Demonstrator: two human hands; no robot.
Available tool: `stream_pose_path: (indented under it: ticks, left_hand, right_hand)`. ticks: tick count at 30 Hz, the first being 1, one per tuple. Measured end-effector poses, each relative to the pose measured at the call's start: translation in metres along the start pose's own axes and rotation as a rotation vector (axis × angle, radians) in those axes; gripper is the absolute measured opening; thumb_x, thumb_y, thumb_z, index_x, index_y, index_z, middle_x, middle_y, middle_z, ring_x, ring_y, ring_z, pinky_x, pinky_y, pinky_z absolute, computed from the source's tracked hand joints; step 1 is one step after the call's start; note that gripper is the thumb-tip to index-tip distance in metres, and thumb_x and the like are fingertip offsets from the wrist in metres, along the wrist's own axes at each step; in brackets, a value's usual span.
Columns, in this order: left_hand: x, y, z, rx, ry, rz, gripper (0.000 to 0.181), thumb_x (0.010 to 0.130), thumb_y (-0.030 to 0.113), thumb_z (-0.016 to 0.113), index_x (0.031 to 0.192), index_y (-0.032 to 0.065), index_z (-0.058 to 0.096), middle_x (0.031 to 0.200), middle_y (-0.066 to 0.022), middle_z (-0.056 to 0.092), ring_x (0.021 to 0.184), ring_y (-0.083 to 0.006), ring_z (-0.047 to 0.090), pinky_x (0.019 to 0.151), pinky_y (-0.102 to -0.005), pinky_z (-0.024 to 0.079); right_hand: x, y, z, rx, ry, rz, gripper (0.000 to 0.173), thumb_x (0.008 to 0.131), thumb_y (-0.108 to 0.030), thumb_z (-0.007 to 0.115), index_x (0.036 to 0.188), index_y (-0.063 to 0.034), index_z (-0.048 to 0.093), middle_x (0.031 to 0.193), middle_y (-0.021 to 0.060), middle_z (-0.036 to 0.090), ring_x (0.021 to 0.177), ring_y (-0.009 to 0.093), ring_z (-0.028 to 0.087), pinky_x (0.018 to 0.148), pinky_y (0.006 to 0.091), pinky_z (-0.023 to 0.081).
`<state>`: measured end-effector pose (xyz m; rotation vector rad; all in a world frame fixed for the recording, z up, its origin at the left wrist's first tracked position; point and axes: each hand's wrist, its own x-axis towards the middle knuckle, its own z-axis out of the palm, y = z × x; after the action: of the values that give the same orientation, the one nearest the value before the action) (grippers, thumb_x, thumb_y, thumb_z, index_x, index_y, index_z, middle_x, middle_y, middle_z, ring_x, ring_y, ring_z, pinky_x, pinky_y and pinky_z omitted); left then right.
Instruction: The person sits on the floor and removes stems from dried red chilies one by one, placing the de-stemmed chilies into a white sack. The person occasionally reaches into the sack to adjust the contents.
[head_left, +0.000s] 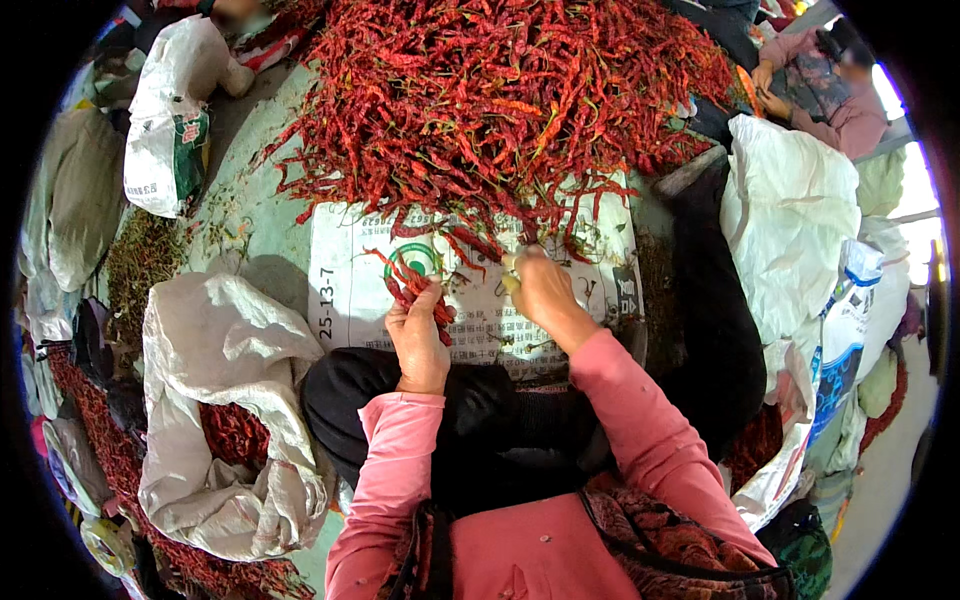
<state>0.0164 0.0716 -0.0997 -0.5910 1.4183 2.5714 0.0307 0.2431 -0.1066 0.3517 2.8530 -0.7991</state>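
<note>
My left hand (418, 330) is closed around a small bunch of dried red chilli peppers (406, 283), their ends sticking out past the thumb. To its right, my right hand (546, 291) reaches to the near edge of a large heap of dried red chillies (495, 97). Its fingertips are blurred and touch or nearly touch a dark chilli; whether they grip it I cannot tell. Something pale yellow covers a fingertip. Beneath both hands lies a flattened white woven sack (352, 247) bearing print, with loose chillies and bits of stem scattered on it.
An open white woven sack (176, 337) with chillies inside stands at my left. Stem debris (142, 255) lies beyond it, near another printed sack (154, 150). On the right are a large white sack (795, 202) and a blue-and-white bag (840, 375). Another person (825, 97) sits at upper right.
</note>
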Motion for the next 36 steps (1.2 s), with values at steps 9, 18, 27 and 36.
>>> stream_pose_path:
  ticks: [9,18,27,36]
  left_hand:
    - [0.005,-0.007,-0.001,0.115,-0.016,-0.139,0.007,0.082,0.005,0.061,0.075,0.0051,0.059,0.065,-0.0015,0.056,0.053,-0.0118,0.050,0.050,-0.0265,0.041]
    - [-0.001,-0.018,0.008,0.201,-0.278,-0.250,0.014,0.087,0.006,0.059,0.099,-0.0009,0.064,0.088,-0.0048,0.065,0.071,-0.0105,0.058,0.061,-0.0239,0.046]
    - [-0.007,-0.006,0.010,0.162,-0.355,-0.301,0.010,0.087,0.005,0.059,0.094,-0.0007,0.063,0.081,-0.0062,0.065,0.068,-0.0143,0.061,0.062,-0.0264,0.049]
    - [-0.012,-0.002,0.014,0.344,-0.419,-0.356,0.012,0.084,0.001,0.061,0.095,-0.0003,0.062,0.076,-0.0046,0.063,0.063,-0.0132,0.058,0.057,-0.0261,0.048]
  right_hand:
    - [0.039,0.002,0.025,-0.152,0.022,0.012,0.030,0.077,-0.024,0.067,0.088,0.0031,0.063,0.089,0.0248,0.063,0.083,0.038,0.063,0.073,0.0446,0.050]
    - [-0.037,-0.031,-0.001,0.181,0.106,-0.132,0.023,0.076,-0.012,0.066,0.087,0.0049,0.054,0.080,0.0245,0.061,0.074,0.042,0.060,0.066,0.0483,0.049]
    - [-0.035,-0.021,-0.003,0.767,0.278,-0.066,0.017,0.079,-0.008,0.069,0.093,0.0008,0.065,0.079,0.0105,0.067,0.065,0.014,0.061,0.061,0.0264,0.049]
    - [-0.034,-0.021,-0.016,1.465,-0.058,0.403,0.006,0.076,0.000,0.064,0.082,0.0011,0.063,0.062,0.0020,0.054,0.043,0.003,0.037,0.038,0.0183,0.023]
